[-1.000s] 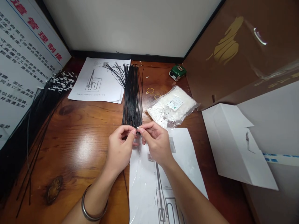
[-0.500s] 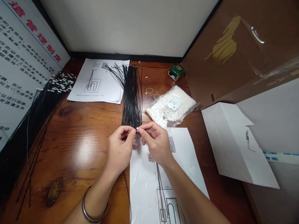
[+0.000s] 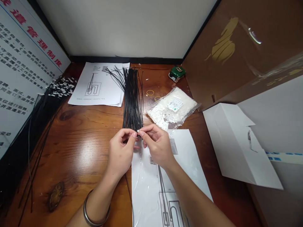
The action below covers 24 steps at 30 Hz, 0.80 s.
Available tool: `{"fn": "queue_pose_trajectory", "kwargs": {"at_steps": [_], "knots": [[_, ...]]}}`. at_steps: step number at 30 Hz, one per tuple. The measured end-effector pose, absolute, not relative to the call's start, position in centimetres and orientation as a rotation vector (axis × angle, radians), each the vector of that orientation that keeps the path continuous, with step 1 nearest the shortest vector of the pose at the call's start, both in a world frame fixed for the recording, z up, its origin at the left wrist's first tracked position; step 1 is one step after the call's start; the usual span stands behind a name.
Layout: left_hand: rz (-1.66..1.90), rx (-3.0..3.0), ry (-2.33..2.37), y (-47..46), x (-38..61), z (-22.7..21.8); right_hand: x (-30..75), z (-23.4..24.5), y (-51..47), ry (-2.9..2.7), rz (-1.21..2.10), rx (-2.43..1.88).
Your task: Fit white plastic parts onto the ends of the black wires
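My left hand [image 3: 121, 153] and my right hand [image 3: 159, 145] meet fingertip to fingertip at the near end of a bundle of black wires [image 3: 132, 101]. Between thumb and forefinger, my right hand pinches a tiny white connector [image 3: 138, 131]. The left thumb and forefinger are pressed together right beside it; a thin black wire [image 3: 127, 186] trails below that hand towards me, and its end at the fingers is hidden. Just beyond my right hand lies a clear bag of small white connectors [image 3: 174, 107], with some spilling at its near corner.
A printed drawing [image 3: 151, 189] lies under my forearms, and more printed sheets [image 3: 94, 91] lie at the back left. White-tipped black wires [image 3: 61, 86] are heaped at left. A green tape measure [image 3: 177, 73], yellow rubber bands [image 3: 150, 92] and a white folded box [image 3: 234, 145] are at right.
The view has shifted slightly. Both hands keep their pinch at nearly the same spot, and the white connector shows a little more between the fingertips.
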<state>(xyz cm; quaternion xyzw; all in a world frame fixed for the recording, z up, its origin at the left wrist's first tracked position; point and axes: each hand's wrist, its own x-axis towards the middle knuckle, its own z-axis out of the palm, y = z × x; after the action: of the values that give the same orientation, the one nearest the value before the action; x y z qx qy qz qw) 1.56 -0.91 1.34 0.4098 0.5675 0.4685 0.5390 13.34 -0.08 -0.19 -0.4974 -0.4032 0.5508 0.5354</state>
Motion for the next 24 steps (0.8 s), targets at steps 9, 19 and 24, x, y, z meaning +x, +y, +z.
{"fn": "queue_pose_trajectory", "kwargs": {"at_steps": [9, 19, 24], "knots": [[1.106, 0.976, 1.343, -0.94, 1.63, 1.22, 13.46, -0.34, -0.18, -0.976, 1.309, -1.176], [1.107, 0.983, 1.345, -1.06, 1.52, 1.21, 13.52, -0.24, -0.19, -0.987, 1.300, -1.194], [1.098, 0.995, 1.342, -1.01, 1.53, 1.19, 13.51, -0.25, -0.23, -0.989, 1.301, -1.199]]}}
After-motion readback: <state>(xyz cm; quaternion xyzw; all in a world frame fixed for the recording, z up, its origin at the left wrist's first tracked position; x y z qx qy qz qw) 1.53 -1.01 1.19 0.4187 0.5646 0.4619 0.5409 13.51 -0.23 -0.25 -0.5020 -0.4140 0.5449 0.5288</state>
